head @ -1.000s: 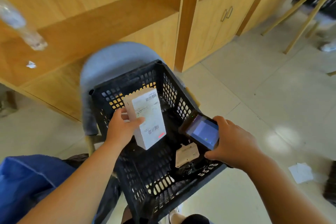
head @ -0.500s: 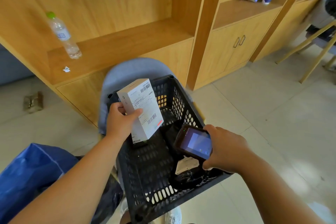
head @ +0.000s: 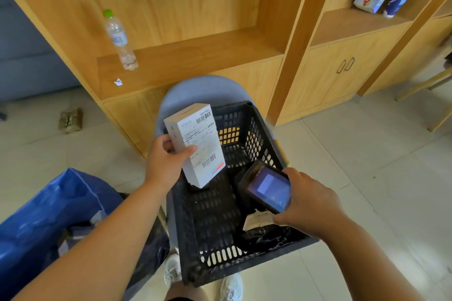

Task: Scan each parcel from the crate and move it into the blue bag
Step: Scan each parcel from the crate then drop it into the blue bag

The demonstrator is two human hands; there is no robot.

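Fingers (head: 168, 144) and thumb of the left hand (head: 162, 166), gripping the white cardboard parcel (head: 199, 144), have lifted it above the far left corner of the black slotted plastic crate (head: 254, 137) since a second ago. The right hand (head: 310, 203) curls round a black handheld scanner (head: 266, 186), near the parcel's barcode label. Scanning looks underway; bagging remains. One black-wrapped parcel (head: 266, 234) lies in the near right corner; the large blue bag (head: 49, 215) stands left.

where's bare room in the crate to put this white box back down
Bare crate floor runs along the left wall, under the white box. The near right corner is crowded: black parcel, with the right hand and scanner above.
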